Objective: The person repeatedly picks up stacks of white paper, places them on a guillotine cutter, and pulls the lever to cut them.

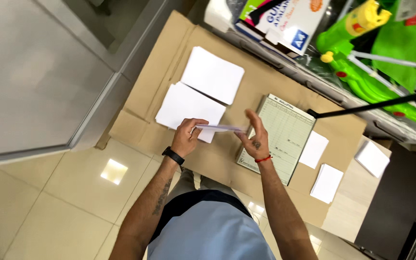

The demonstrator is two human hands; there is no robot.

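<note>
Over cardboard [217, 159], thin white paper sheaf [220, 128], edge-on

A stationery or copy shop is suggested: paper stacks [212, 74] and a ruled form pad [280, 137] are laid on a cardboard-covered bench [140, 130], with boxed paper reams [285, 21] and green plastic toys [376, 53] stocked behind.

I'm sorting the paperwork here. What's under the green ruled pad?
The pad lies on flattened brown cardboard. The right hand overlaps its left edge. Whether any sheets lie beneath it is hidden.
</note>
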